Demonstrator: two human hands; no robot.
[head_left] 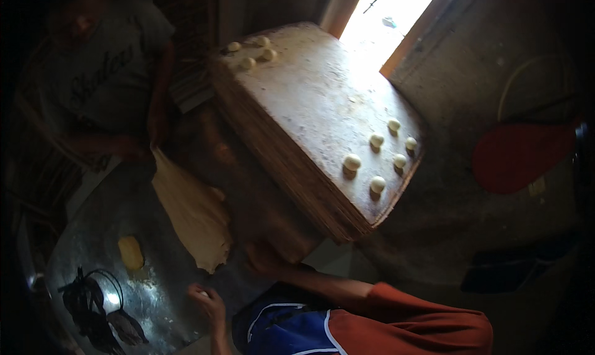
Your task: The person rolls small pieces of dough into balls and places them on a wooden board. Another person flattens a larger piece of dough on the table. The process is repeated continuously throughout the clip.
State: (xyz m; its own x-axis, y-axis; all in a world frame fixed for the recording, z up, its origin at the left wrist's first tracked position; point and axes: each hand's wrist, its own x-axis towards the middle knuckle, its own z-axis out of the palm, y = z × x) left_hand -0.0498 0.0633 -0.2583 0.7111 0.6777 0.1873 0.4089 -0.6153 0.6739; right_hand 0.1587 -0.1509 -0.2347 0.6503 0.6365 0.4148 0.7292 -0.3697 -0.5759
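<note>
A long, thin sheet of dough [189, 206] stretches over the metal table. Its far end is at the hands of another person [145, 144]. The ragged near end lies just beyond my left hand [209, 300]. My left fingers are curled together with a small pale spot between them; what it is cannot be made out. In shadow to the right of the dough is my right hand [263, 259], its fingers too dark and blurred to read. A yellow oblong lump [131, 253] rests on the table left of the dough.
A tall stack of wooden boards [310, 107] stands beyond my right arm, with several dough balls [352, 162] on its floury top. A black corded item [93, 308] lies at the table's left. A red rounded object [520, 157] is at the far right, near the wall.
</note>
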